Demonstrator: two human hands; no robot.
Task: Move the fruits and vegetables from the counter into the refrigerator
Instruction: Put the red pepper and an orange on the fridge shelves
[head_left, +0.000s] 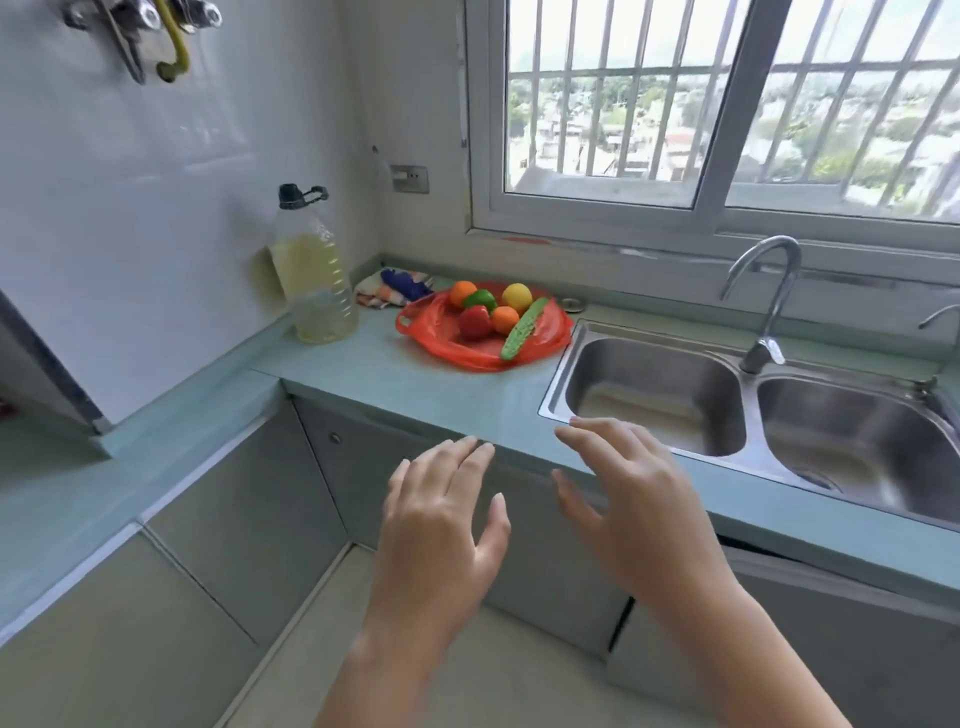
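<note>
On the pale green counter (405, 389) lies a red plastic bag (447, 348) spread flat, with produce on it: two oranges (463, 292) (505, 319), a green pepper (480, 300), a red pepper (475, 322), a yellow lemon (517, 297) and a long cucumber (523, 329). My left hand (441, 525) and my right hand (634, 499) hover side by side in front of the counter's edge, well short of the bag. Both are open, fingers spread, holding nothing. No refrigerator is in view.
A large bottle of yellowish oil (311, 270) stands left of the bag by the tiled wall. A folded cloth (395, 288) lies behind the bag. A double steel sink (753, 415) with a tap (769, 296) lies to the right. Cabinet doors (270, 519) run below.
</note>
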